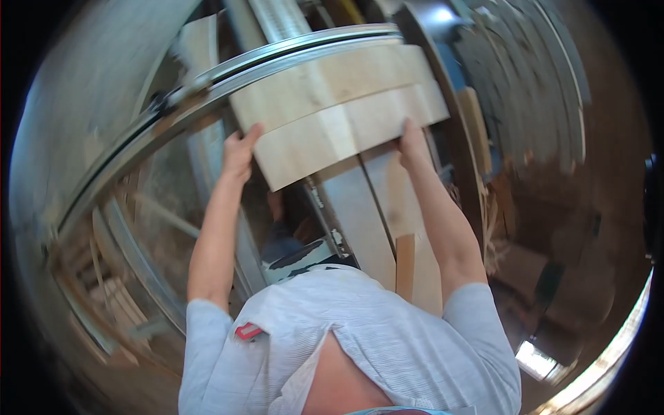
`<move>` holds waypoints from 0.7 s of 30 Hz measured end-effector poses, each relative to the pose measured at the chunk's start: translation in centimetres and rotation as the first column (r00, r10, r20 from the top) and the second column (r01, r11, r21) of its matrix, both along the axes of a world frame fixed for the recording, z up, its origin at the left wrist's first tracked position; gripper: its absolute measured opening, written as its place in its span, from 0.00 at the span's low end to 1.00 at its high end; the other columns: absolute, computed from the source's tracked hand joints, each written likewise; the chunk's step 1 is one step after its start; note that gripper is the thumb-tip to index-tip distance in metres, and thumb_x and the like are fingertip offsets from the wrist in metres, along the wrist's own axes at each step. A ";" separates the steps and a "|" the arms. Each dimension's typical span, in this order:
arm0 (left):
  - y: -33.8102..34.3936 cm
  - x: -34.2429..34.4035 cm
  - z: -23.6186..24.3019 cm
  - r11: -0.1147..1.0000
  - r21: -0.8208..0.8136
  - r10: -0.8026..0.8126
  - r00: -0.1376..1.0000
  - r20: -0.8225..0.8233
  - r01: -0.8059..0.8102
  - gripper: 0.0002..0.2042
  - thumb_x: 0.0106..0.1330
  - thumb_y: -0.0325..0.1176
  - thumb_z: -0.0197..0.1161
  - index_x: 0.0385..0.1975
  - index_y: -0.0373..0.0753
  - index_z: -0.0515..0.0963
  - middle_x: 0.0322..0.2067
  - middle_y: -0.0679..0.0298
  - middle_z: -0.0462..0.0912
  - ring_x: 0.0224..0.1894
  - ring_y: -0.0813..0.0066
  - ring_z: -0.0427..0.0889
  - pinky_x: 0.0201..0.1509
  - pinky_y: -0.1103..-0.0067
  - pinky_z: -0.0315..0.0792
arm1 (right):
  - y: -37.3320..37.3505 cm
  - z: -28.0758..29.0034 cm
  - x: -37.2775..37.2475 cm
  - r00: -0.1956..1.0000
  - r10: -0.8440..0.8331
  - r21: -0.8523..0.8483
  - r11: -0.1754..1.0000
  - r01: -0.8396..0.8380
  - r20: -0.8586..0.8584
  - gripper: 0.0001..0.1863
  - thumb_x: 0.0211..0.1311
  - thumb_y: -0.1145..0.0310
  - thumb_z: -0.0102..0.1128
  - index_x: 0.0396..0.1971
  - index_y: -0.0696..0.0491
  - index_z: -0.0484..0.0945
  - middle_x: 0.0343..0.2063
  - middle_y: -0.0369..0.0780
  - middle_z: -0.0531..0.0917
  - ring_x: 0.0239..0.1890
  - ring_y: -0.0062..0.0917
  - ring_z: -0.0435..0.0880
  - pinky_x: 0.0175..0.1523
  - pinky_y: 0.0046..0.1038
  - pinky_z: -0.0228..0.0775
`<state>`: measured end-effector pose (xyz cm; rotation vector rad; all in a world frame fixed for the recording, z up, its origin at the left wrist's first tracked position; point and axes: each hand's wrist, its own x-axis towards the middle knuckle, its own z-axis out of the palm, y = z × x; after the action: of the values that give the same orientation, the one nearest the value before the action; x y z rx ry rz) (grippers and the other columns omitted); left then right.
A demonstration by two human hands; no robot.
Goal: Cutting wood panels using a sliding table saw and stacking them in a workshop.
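My left hand [238, 156] is closed on the left end of a pale wooden board [325, 142], thumb on top and the other fingers mostly hidden. Farther right, my right hand [413, 144] grips the near edge of this board, its thumb along the edge and its fingers out of sight below. A second pale board [318, 84] lies along the far side of the first, the two long edges meeting or overlapping. Behind them runs a long metal rail [297, 45]. Both arms are stretched forward.
Below the boards are a grey metal surface [353, 207] and a narrow wood strip [405, 266]. A metal frame [131, 155] spans the left. Stacked grey-brown planks [526, 76] stand at the far right. Wood offcuts [121, 290] lie low on the left.
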<state>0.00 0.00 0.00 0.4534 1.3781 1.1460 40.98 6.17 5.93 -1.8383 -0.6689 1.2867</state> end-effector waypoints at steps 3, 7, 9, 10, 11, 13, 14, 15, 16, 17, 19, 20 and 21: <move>0.3 1.5 2.0 0.999 -0.010 -0.034 0.995 0.091 0.035 0.32 0.63 0.46 0.76 0.56 0.26 0.76 0.50 0.58 0.84 0.49 0.70 0.83 0.54 0.74 0.76 | 0.5 0.7 1.3 0.973 -0.135 -0.027 0.989 0.143 0.185 0.28 0.75 0.49 0.52 0.44 0.64 0.79 0.38 0.45 0.85 0.36 0.33 0.86 0.36 0.38 0.84; 0.2 2.1 3.7 0.999 -0.015 -0.028 0.995 0.096 0.030 0.34 0.61 0.48 0.77 0.58 0.27 0.74 0.51 0.58 0.84 0.50 0.68 0.83 0.56 0.72 0.76 | 0.0 1.9 1.6 0.975 -0.150 -0.036 0.987 0.158 0.163 0.33 0.73 0.49 0.52 0.47 0.72 0.78 0.46 0.54 0.83 0.44 0.41 0.86 0.41 0.42 0.84; 0.5 1.7 4.5 0.999 -0.026 -0.015 0.994 0.105 0.018 0.35 0.61 0.47 0.78 0.59 0.27 0.73 0.53 0.57 0.82 0.52 0.67 0.82 0.58 0.70 0.76 | -0.2 1.4 1.5 0.971 -0.145 -0.012 0.989 0.150 0.192 0.34 0.73 0.48 0.53 0.47 0.73 0.78 0.47 0.56 0.83 0.45 0.43 0.86 0.44 0.43 0.82; 0.5 1.7 5.0 0.999 -0.020 -0.026 0.995 0.100 0.028 0.35 0.61 0.47 0.78 0.59 0.27 0.73 0.53 0.57 0.82 0.52 0.67 0.82 0.58 0.70 0.76 | -0.1 1.1 1.6 0.965 -0.125 0.006 0.992 0.127 0.231 0.36 0.72 0.47 0.53 0.47 0.74 0.77 0.48 0.58 0.83 0.46 0.45 0.86 0.47 0.44 0.80; 0.6 1.7 5.4 0.999 -0.017 -0.027 0.996 0.088 0.028 0.35 0.61 0.48 0.78 0.58 0.27 0.73 0.53 0.57 0.82 0.52 0.66 0.82 0.58 0.70 0.76 | -0.1 0.9 1.6 0.965 -0.135 0.010 0.991 0.136 0.226 0.36 0.72 0.47 0.53 0.47 0.74 0.77 0.48 0.58 0.83 0.46 0.45 0.86 0.47 0.44 0.80; 0.2 1.5 6.1 0.999 -0.045 -0.027 0.998 0.053 0.029 0.35 0.61 0.48 0.77 0.58 0.27 0.73 0.52 0.57 0.82 0.52 0.66 0.82 0.59 0.70 0.76 | -0.4 1.7 0.9 0.936 -0.137 -0.045 0.986 0.160 0.325 0.38 0.70 0.45 0.54 0.48 0.75 0.77 0.50 0.62 0.82 0.47 0.48 0.85 0.51 0.45 0.77; 0.1 1.4 6.3 0.998 -0.047 -0.028 0.998 0.048 0.031 0.35 0.61 0.48 0.77 0.58 0.27 0.73 0.52 0.57 0.82 0.52 0.66 0.82 0.59 0.70 0.76 | -0.4 1.8 0.9 0.937 -0.138 -0.047 0.986 0.161 0.320 0.38 0.70 0.45 0.54 0.48 0.75 0.77 0.50 0.62 0.82 0.47 0.48 0.85 0.51 0.45 0.77; 0.1 1.3 6.3 0.998 -0.048 -0.031 0.999 0.041 0.033 0.35 0.61 0.48 0.77 0.58 0.28 0.73 0.52 0.57 0.82 0.51 0.66 0.82 0.58 0.70 0.76 | -0.4 1.8 1.0 0.948 -0.121 -0.067 0.987 0.147 0.293 0.38 0.70 0.44 0.53 0.48 0.74 0.77 0.50 0.62 0.82 0.49 0.50 0.85 0.53 0.45 0.76; 0.0 1.2 6.4 0.998 -0.050 -0.034 0.999 0.035 0.036 0.35 0.61 0.49 0.77 0.58 0.28 0.73 0.51 0.57 0.83 0.51 0.66 0.83 0.57 0.70 0.76 | -0.4 1.7 1.1 0.958 -0.105 -0.086 0.988 0.132 0.265 0.39 0.70 0.43 0.52 0.49 0.74 0.77 0.50 0.63 0.82 0.51 0.52 0.84 0.55 0.46 0.75; -0.1 1.0 6.5 0.998 -0.049 -0.037 0.999 0.030 0.039 0.35 0.61 0.49 0.77 0.58 0.28 0.73 0.51 0.57 0.83 0.51 0.66 0.83 0.57 0.70 0.76 | -0.5 1.7 1.2 0.959 -0.108 -0.085 0.987 0.135 0.261 0.39 0.70 0.43 0.52 0.49 0.74 0.77 0.50 0.63 0.82 0.51 0.52 0.84 0.55 0.46 0.75; -0.4 0.8 6.6 0.999 -0.043 -0.028 0.999 -0.020 0.027 0.34 0.61 0.50 0.77 0.56 0.28 0.74 0.50 0.57 0.83 0.49 0.66 0.83 0.55 0.70 0.77 | -0.6 1.3 1.0 0.923 -0.060 -0.108 0.988 0.109 0.381 0.40 0.71 0.42 0.49 0.50 0.73 0.77 0.52 0.64 0.80 0.55 0.56 0.81 0.61 0.47 0.71; -0.4 0.8 6.5 0.999 -0.043 -0.032 0.999 -0.024 0.031 0.34 0.61 0.50 0.77 0.56 0.28 0.74 0.50 0.57 0.83 0.49 0.66 0.83 0.55 0.70 0.77 | -0.5 1.1 1.1 0.924 -0.064 -0.108 0.988 0.113 0.377 0.40 0.71 0.42 0.49 0.50 0.73 0.77 0.52 0.64 0.80 0.55 0.56 0.81 0.61 0.47 0.71; -0.3 0.9 6.6 0.999 -0.043 -0.032 0.999 -0.023 0.031 0.34 0.60 0.50 0.77 0.56 0.28 0.74 0.49 0.58 0.83 0.48 0.67 0.83 0.54 0.71 0.78 | -0.4 0.8 1.2 0.921 -0.059 -0.115 0.987 0.111 0.386 0.40 0.71 0.42 0.48 0.50 0.73 0.77 0.53 0.65 0.79 0.56 0.57 0.80 0.63 0.48 0.69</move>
<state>0.89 -0.26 6.57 0.4579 1.4092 1.0870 42.17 5.74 6.76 -2.2344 -0.7089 0.9415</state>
